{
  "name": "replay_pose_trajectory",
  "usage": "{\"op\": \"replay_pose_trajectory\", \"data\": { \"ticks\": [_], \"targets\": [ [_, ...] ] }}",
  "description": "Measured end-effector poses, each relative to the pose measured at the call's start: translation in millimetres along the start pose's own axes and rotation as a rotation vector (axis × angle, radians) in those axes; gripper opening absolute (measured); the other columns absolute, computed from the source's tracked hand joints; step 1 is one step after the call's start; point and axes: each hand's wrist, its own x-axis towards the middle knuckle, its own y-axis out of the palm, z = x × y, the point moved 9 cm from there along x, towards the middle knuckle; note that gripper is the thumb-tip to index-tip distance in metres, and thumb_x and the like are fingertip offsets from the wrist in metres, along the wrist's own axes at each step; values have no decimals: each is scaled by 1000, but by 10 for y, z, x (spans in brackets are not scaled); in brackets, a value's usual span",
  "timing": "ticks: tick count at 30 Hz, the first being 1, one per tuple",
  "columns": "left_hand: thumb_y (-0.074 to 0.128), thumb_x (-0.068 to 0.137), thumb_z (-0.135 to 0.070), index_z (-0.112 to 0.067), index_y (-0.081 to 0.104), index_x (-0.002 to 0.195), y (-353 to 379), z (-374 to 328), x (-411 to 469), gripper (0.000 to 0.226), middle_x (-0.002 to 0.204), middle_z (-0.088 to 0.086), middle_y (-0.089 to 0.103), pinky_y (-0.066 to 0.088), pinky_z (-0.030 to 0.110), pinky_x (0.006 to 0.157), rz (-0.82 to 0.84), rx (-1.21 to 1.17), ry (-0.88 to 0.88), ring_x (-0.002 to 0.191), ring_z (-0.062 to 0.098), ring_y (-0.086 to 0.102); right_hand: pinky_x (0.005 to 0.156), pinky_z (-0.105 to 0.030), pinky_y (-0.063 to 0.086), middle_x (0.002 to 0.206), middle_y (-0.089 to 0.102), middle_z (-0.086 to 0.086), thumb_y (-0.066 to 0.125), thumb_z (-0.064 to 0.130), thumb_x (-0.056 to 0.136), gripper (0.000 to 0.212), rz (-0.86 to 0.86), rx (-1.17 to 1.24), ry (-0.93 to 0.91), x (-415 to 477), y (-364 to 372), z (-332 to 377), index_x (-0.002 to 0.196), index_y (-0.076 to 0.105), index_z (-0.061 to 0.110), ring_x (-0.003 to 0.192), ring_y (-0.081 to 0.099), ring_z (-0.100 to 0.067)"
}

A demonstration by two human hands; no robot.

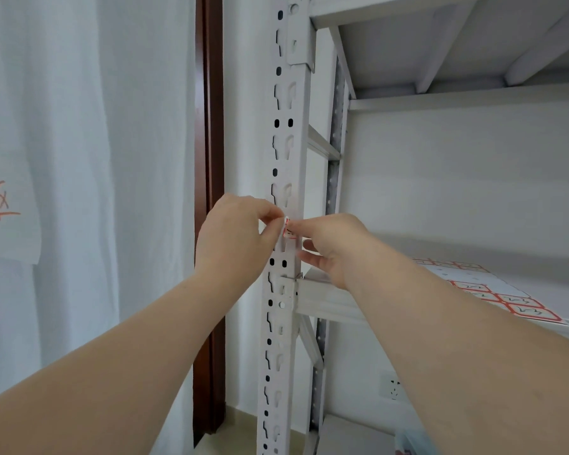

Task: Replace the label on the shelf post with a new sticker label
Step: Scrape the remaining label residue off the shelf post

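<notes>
The left hand (240, 231) has its grip clenched in a pinch, thumb and forefinger grasping the left edge of a small red-bordered label (289, 230); that edge looks lifted away from the metal; the right hand (330, 249) meets the same label from the other side, its forefinger tip on the label's right part and its other fingers curled below; whether this grip pinches the label or only presses on it cannot be told. The label sits on the front face of the white shelf post (284, 142), an upright with rows of slots and holes, a little above the joint where a white shelf beam (326, 298) meets the post; both bare forearms reach up from the lower corners. On the shelf (539, 280) behind that beam, right of the hands, lies a sticker sheet (493, 295) of red-bordered labels near the front edge. Left of the post stand a dark brown door frame (211, 126) and a white curtain (79, 126) with red writing.
</notes>
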Motion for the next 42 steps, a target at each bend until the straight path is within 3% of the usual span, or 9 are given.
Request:
{"op": "replay_pose_trajectory", "data": {
  "ticks": [3, 6, 9, 13, 23, 27, 31, 34, 42],
  "targets": [
    [56, 89, -28, -25, 73, 92, 52, -54, -26, 17, 83, -12, 69, 44, 29, 68, 34, 111, 70, 87, 8, 42, 84, -32, 56, 76, 60, -1, 74, 13, 79, 10, 23, 51, 27, 12, 11, -24, 80, 65, 8, 61, 50, -10],
    [60, 86, -25, -19, 75, 81, 33, -139, -64, 16, 74, -6, 69, 51, 34, 58, 8, 207, 165, 87, 16, 52, 70, -27, 55, 86, 61, -4, 75, 12, 78, 15, 32, 109, 48, 59, 12, -56, 89, 66, 8, 65, 50, -11],
    [63, 77, -21, -15, 73, 66, 17, -215, -87, 16, 61, -5, 66, 50, 30, 44, -35, 294, 256, 76, 22, 60, 59, -23, 53, 104, 63, -7, 77, 13, 75, 15, 32, 139, 68, 102, 28, -85, 85, 65, 12, 75, 52, -14],
    [60, 76, -22, -16, 71, 60, 3, -310, -105, 21, 56, -6, 63, 43, 23, 41, -48, 403, 336, 70, 21, 61, 51, -22, 47, 119, 64, -8, 76, 17, 75, 11, 54, 143, 93, 131, 66, -114, 78, 65, 16, 87, 50, -16],
    [59, 79, -31, -17, 73, 67, -12, -279, -34, 23, 61, -6, 66, 52, 31, 46, -21, 300, 282, 76, 22, 60, 49, -22, 48, 118, 64, -5, 73, 14, 78, 14, 108, 182, 133, 113, 66, -104, 89, 63, 15, 83, 48, -12],
    [71, 79, -30, -16, 73, 71, 19, -284, -38, 16, 67, -4, 67, 52, 34, 52, 47, 301, 256, 86, 21, 58, 50, -22, 49, 105, 64, -4, 71, 12, 79, 9, 123, 191, 122, 92, 90, -98, 75, 63, 15, 83, 51, -13],
    [59, 87, -39, -22, 72, 88, 55, -257, -24, 21, 84, -7, 67, 49, 32, 66, 87, 274, 165, 102, 11, 48, 51, -22, 50, 102, 67, -7, 70, 10, 80, 9, 106, 222, 113, 78, 86, -86, 73, 64, 13, 75, 53, -12],
    [60, 85, -42, -22, 70, 89, 33, -241, -24, 23, 86, -10, 65, 44, 29, 66, 58, 253, 180, 100, 11, 48, 52, -22, 51, 98, 65, -7, 69, 10, 81, 8, 107, 238, 108, 72, 61, -83, 76, 64, 11, 81, 51, -14],
    [59, 90, -25, -19, 73, 100, -51, -184, -11, 18, 85, -4, 69, 37, 26, 70, -9, 186, 173, 95, 19, 53, 59, -23, 53, 93, 62, -6, 68, 10, 82, 5, 52, 247, 105, 28, -19, -70, 85, 64, 9, 71, 46, -13]
  ]
}}
